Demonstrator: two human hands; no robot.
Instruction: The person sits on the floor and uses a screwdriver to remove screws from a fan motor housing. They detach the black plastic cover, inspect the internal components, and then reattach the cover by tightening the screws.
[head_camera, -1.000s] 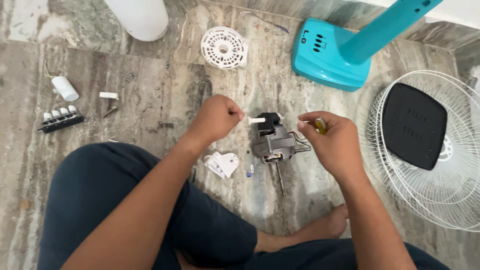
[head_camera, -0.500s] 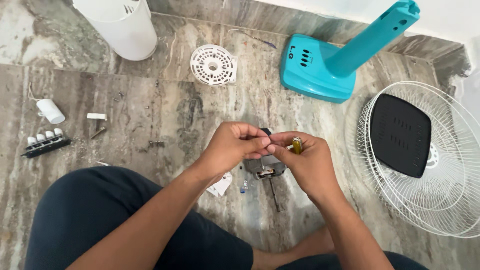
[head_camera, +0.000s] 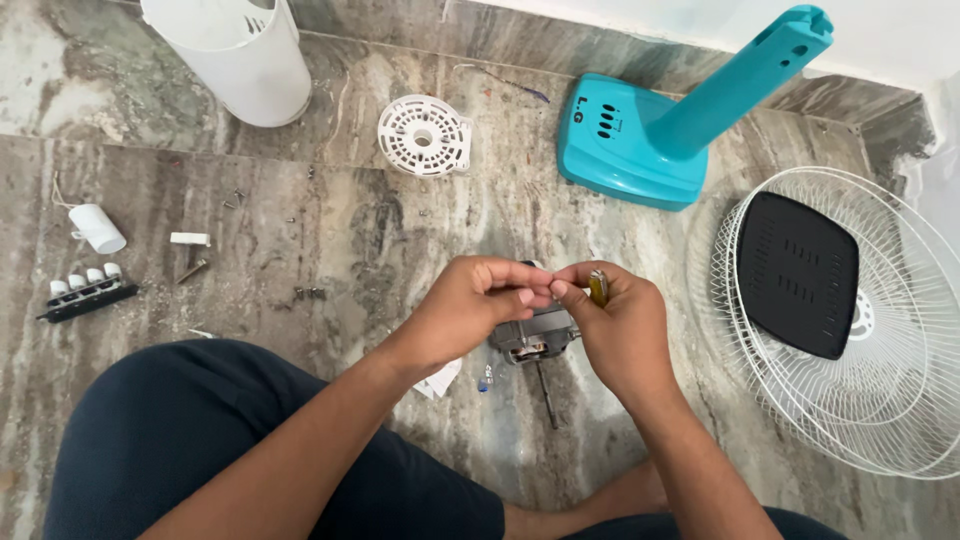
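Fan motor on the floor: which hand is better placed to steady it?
Left, probably. The left hand pinches only something small, while the right hand grips a yellow-handled tool; both hover over the fan motor.

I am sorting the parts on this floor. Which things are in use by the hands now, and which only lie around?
In use:
left hand
right hand
yellow-handled tool
fan motor

Lying about:
teal fan base
wire grille
black cover
round white cap
switch strip

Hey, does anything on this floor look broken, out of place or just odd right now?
Nothing looks broken or spilled. The fan lies in pieces: teal base tipped on its side, wire grille flat, loose screws scattered on the floor, and the bare motor under both hands.
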